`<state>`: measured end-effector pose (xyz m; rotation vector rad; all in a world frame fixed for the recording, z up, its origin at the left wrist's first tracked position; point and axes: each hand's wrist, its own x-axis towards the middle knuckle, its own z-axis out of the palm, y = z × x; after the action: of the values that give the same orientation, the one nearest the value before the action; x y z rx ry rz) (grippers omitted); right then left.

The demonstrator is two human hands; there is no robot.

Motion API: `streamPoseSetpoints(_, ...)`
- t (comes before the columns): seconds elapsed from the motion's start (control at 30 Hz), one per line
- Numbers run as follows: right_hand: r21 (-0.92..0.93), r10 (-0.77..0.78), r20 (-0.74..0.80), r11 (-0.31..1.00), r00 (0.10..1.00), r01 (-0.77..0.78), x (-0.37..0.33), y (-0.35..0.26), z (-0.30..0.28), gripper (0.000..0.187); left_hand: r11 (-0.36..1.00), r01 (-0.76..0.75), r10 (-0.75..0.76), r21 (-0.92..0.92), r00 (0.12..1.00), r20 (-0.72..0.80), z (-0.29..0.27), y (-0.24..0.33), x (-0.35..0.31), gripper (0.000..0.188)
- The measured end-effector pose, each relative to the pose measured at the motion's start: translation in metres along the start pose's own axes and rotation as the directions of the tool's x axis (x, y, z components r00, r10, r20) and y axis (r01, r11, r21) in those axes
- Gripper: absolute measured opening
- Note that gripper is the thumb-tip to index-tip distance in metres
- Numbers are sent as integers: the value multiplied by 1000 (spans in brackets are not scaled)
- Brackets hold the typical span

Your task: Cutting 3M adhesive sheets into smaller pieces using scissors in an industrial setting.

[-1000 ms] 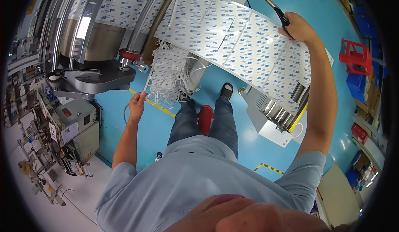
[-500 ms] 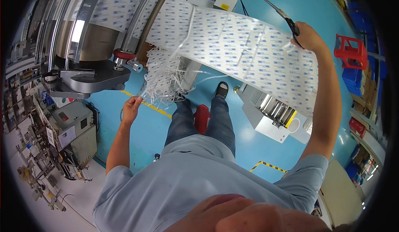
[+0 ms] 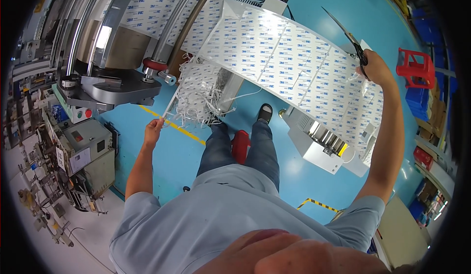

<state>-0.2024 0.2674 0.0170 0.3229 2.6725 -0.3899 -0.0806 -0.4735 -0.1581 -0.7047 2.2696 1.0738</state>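
My left hand (image 3: 153, 130) pinches the end of a narrow white strip (image 3: 170, 106), which runs up, stretched fairly straight, toward the near edge of a wide white sheet (image 3: 255, 43) printed with small blue marks. At the far right, my right hand (image 3: 377, 68) is closed round the black handles of long scissors (image 3: 349, 36). Their blades point up and away, nearly together, above the far edge of the sheet. A tangled heap of cut white strips (image 3: 196, 95) hangs beside the taut strip. Creases cross the sheet, which stretches from the machine rollers toward the right.
At left stands a machine with a large metal roller (image 3: 115, 45) and upright bars. A grey-white roller unit (image 3: 314, 149) sits under the sheet's right end. My legs straddle a red seat (image 3: 240, 146). A red stool (image 3: 415, 68) and blue bins line the right side.
The strip in my left hand has come off the sheet's face and is now drawn straight. My right hand with the scissors has shifted slightly right and nearer. The whole view has moved a little.
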Motion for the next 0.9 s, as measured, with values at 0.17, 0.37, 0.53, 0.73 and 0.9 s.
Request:
streamPoseSetpoints(0.17, 89, 92, 73, 991, 993, -98, -4, -11, -6, 21, 947, -73, 92, -314, 995, 48, 21, 42, -10, 26)
streamPoseSetpoints(0.37, 49, 84, 58, 995, 995, -87, -7, -18, -10, 20, 951, -155, 170, -266, 985, 34, 16, 22, 6, 16)
streamPoseSetpoints(0.53, 60, 111, 60, 992, 992, -114, -9, -21, -12, 19, 979, -105, 108, -178, 994, 11, 10, 32, 12, 15)
streamPoseSetpoints(0.73, 65, 71, 39, 995, 997, -73, -11, -17, -10, 19, 725, 318, -107, -611, 929, 355, 22, 75, -14, 22)
streamPoseSetpoints(0.9, 63, 61, 36, 996, 997, -63, -7, -21, -12, 19, 666, 176, -41, -725, 979, 201, 29, 25, 13, 13)
